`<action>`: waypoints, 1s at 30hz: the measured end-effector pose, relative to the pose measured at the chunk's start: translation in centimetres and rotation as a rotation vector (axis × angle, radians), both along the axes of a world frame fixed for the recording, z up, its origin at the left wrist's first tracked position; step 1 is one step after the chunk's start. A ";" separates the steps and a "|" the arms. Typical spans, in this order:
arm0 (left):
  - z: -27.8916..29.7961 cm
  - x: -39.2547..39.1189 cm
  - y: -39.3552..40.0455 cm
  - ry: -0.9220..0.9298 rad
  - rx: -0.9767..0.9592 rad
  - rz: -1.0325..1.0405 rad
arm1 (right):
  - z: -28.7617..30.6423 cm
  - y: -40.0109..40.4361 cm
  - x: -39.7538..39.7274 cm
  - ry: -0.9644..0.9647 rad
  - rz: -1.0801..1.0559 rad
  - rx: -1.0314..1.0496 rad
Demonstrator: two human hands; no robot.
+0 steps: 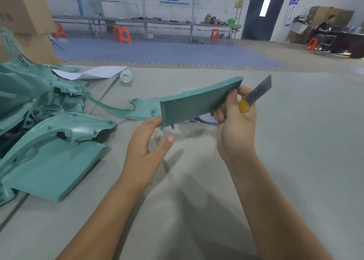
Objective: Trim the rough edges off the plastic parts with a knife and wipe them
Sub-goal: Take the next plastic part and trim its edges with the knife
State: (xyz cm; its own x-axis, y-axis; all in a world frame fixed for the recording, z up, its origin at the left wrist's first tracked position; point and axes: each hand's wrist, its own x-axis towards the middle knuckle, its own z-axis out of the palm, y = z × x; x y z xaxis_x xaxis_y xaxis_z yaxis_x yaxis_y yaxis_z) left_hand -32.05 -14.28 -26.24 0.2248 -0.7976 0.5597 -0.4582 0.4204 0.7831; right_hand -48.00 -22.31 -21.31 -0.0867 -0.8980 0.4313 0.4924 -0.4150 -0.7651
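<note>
Your right fingers are curled round 2 things at once: they clamp the yellow knife in the palm, blade pointing up and away, and pinch the right end of the green panel against the thumb. Your left fingers are only half curled; the fingertips carry the panel's lower left corner from behind, while the thumb stands free of it and presses nothing. So the panel hangs in the air between your right hand and left hand, above the tabletop, tilted up to the right. It looks thin, light and stiff, probably with little flex, and its edges may be sharp with flash. Take it by the short ends or flat faces, clear of the edge you mean to trim. The pile of parts lies at your left on the tabletop.
</note>
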 end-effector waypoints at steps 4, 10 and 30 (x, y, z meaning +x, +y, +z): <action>-0.1 -0.3 0.0 0.138 0.039 -0.050 | -1.3 -0.2 0.9 0.219 -0.023 -0.044; -0.6 0.2 -0.1 0.195 0.045 -0.074 | -4.8 -0.4 3.4 0.522 0.051 0.112; 0.9 2.1 -0.5 0.647 -0.040 -0.034 | -3.3 5.3 6.4 0.850 0.132 -0.305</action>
State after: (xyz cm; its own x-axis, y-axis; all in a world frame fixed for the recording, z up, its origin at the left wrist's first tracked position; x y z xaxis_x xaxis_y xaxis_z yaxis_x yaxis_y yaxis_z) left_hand -29.98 -14.76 -25.38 0.5014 -0.7918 0.3489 0.1149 0.4606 0.8801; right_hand -41.64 -17.03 -24.58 0.4638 -0.7146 0.5237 -0.1289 -0.6393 -0.7581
